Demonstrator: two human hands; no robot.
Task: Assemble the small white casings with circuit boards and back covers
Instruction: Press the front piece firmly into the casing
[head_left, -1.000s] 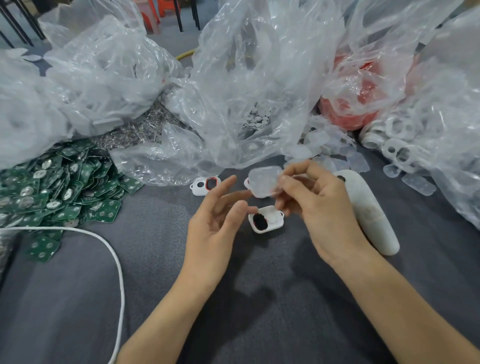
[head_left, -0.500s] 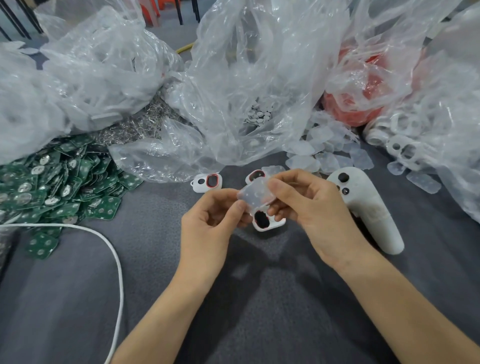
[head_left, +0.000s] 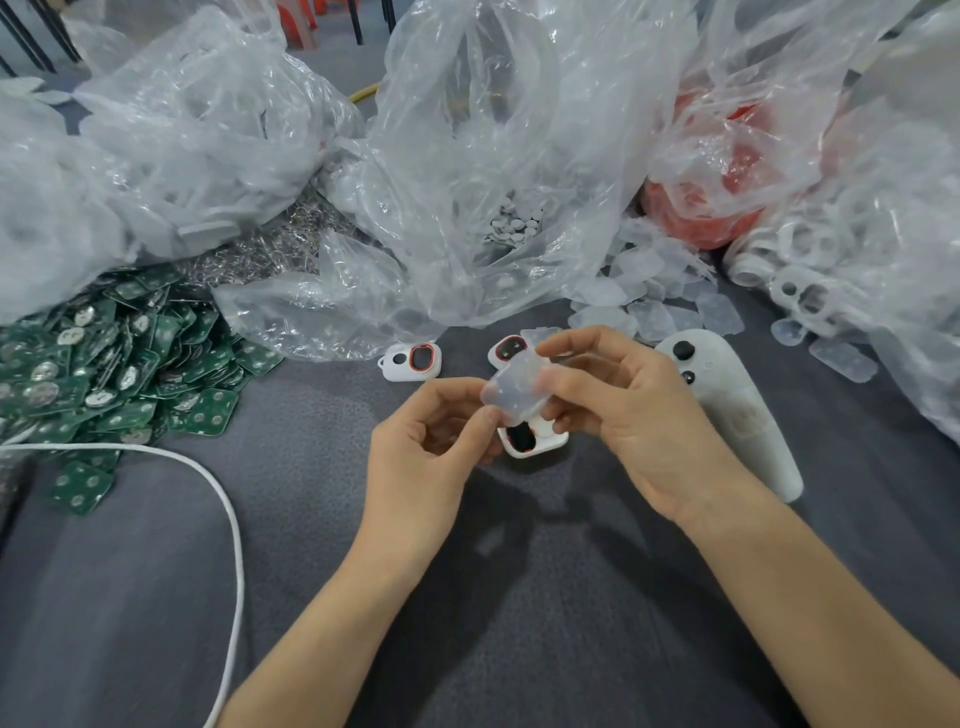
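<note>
A translucent back cover (head_left: 514, 391) is held above the table between both hands. My right hand (head_left: 621, 410) pinches its right side with thumb and fingers. My left hand (head_left: 431, 441) pinches its lower left corner. Just below the cover, a small white casing (head_left: 535, 441) with a black opening lies on the grey table. Two more white casings with red-rimmed openings lie behind, one at the left (head_left: 413, 361) and one partly hidden by my right hand (head_left: 508, 349). A heap of green circuit boards (head_left: 104, 364) lies far left. Loose translucent covers (head_left: 654, 296) are piled behind my right hand.
Large clear plastic bags (head_left: 493, 156) of parts crowd the back of the table. A white handheld controller (head_left: 737, 415) lies right of my right hand. A white cable (head_left: 228, 514) curves across the left front. White ring parts (head_left: 800, 291) sit far right.
My right hand brought the translucent cover down toward the casing. My left hand went from open fingers to pinching the cover's corner.
</note>
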